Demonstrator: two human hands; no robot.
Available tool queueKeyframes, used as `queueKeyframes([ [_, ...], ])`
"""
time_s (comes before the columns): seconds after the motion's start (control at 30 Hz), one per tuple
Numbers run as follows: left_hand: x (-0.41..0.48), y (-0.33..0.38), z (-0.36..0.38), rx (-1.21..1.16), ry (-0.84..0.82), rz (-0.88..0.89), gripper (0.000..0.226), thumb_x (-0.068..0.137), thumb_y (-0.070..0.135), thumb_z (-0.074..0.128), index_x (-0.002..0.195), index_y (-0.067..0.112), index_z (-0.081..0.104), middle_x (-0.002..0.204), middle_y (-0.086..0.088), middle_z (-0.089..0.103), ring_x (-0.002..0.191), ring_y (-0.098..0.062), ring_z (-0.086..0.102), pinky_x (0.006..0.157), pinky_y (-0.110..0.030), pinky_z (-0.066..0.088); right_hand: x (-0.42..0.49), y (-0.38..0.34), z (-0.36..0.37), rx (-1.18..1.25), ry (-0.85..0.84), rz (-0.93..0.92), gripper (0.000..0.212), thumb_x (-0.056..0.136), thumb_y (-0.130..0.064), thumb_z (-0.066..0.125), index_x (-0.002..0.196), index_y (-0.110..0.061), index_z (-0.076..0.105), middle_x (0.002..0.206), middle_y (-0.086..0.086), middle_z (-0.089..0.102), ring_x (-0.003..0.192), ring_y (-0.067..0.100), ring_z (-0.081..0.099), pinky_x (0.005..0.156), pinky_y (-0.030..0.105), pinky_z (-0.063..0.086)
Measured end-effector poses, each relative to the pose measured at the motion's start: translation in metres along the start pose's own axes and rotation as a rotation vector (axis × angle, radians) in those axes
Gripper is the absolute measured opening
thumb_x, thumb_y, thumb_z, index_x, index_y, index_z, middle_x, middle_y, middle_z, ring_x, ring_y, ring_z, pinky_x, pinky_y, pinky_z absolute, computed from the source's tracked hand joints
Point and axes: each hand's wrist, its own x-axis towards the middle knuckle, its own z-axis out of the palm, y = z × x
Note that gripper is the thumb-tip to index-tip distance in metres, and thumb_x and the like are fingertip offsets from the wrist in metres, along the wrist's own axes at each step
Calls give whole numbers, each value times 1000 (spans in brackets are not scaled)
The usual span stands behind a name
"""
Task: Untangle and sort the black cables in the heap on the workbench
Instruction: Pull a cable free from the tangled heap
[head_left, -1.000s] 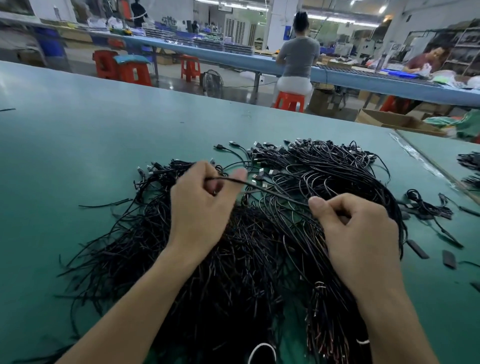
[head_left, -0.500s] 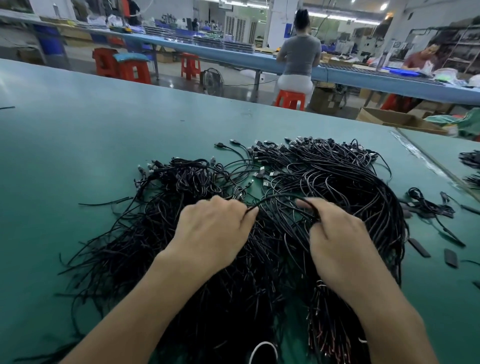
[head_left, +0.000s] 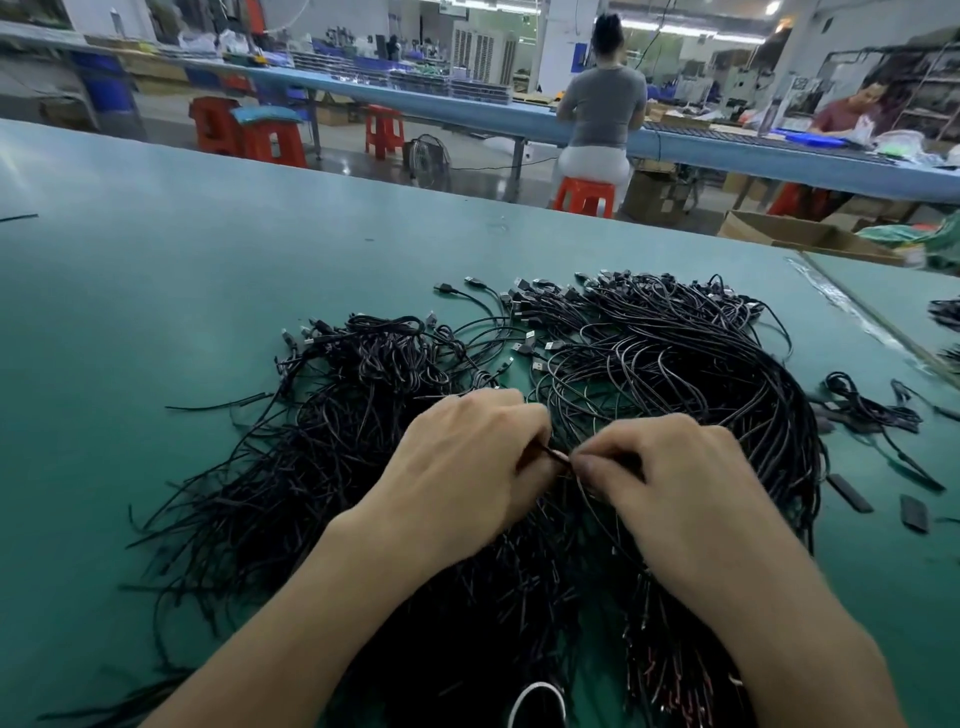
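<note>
- Nearest you, at the bottom edge, a white loop of cable (head_left: 538, 699) pokes out from under the heap (head_left: 332, 467) of black cables, between your two forearms.
- The heap lies in the middle of the green workbench (head_left: 156, 312), right in front of you, with loose ends fanning out to the left and towards you.
- Your left hand (head_left: 467, 467) sits over the middle of the heap, fingers curled in, pinching a thin black cable (head_left: 551, 457) at the fingertips.
- Your right hand (head_left: 675, 483) is just beside it, thumb and fingers closed on the same cable, so the fingertips of both hands nearly touch.
- Beyond your hands the cables curve in large loops on the right, and plugs (head_left: 524, 338) line the heap's far edge.
- To the right, apart from the heap, lie a small bundle (head_left: 872, 410) and two flat black pieces (head_left: 849, 493).
- Past the workbench's far edge stands an open cardboard box (head_left: 779, 236).
- Farther back, a person in a grey top (head_left: 602, 109) sits on an orange stool (head_left: 584, 195) at a long blue bench (head_left: 467, 111), facing away from you.
</note>
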Motion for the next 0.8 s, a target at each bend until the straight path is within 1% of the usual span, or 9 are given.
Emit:
queueKeyframes([
  [0.1, 1, 6, -6, -167, 83, -31, 20, 80, 36, 65, 69, 28, 49, 69, 13, 53, 64, -5, 49, 59, -19, 32, 0, 13, -5, -102, -43, 95, 9, 91, -43, 65, 88, -40, 73, 83, -17, 66, 86, 10, 60, 83, 36, 52],
  [0.23, 1, 5, -12, -324, 231, -102, 18, 78, 31, 68, 66, 25, 56, 62, 10, 53, 57, -8, 47, 56, -23, 38, 2, 28, -8, -133, 20, 272, 21, 92, -45, 64, 72, -47, 60, 75, -17, 58, 81, 15, 54, 84, 38, 50],
  [0.37, -1, 4, -14, -244, 405, 42, 16, 75, 24, 64, 62, 16, 59, 60, 13, 47, 57, -3, 42, 56, -20, 32, 7, 31, 6, -249, -15, 369, 12, 96, -46, 58, 91, -42, 68, 74, -17, 53, 82, 14, 47, 84, 33, 36],
  [0.47, -3, 4, -11, -63, 260, 26, 38, 83, 46, 47, 56, 20, 46, 55, 10, 44, 50, -9, 44, 49, -22, 32, 8, 23, 10, -335, -73, 344, 14, 97, -49, 55, 94, -48, 68, 103, -20, 62, 110, 15, 49, 107, 43, 25],
  [0.57, -3, -4, -2, 161, 76, -118, 58, 97, 61, 27, 56, 20, 33, 56, 9, 42, 49, -8, 43, 51, -28, 39, 7, 18, 6, -401, -161, 271, 31, 97, -55, 49, 128, -53, 55, 153, -19, 36, 145, 20, 24, 119, 61, 0],
  [0.63, -3, -8, 3, 172, -12, -180, 58, 98, 64, 26, 58, 22, 34, 59, 9, 44, 53, -12, 46, 56, -32, 42, 4, 16, 1, -336, -90, 161, 46, 98, -53, 47, 143, -49, 40, 159, -19, 28, 150, 13, 15, 121, 54, -7],
  [0.7, -2, -8, 5, 61, -39, -187, 59, 96, 67, 30, 57, 23, 35, 56, 9, 45, 52, -12, 45, 54, -30, 37, 2, 10, -4, -145, -23, 28, 50, 100, -47, 45, 148, -45, 34, 156, -19, 33, 148, 5, 17, 119, 31, 3],
  [0.73, -2, -6, 6, -58, -32, -183, 59, 96, 67, 33, 56, 22, 35, 51, 10, 43, 48, -10, 42, 52, -28, 35, 2, 7, -4, -71, -16, -46, 49, 100, -44, 44, 148, -44, 35, 155, -20, 35, 147, 3, 18, 115, 22, 7],
  [0.8, 1, -2, 4, -381, -27, -174, 59, 96, 61, 42, 54, 20, 36, 46, 11, 35, 43, -10, 32, 48, -27, 29, 5, 7, 0, -7, -2, -165, 38, 101, -40, 43, 138, -41, 51, 147, -20, 46, 142, 3, 30, 117, 20, 16],
])
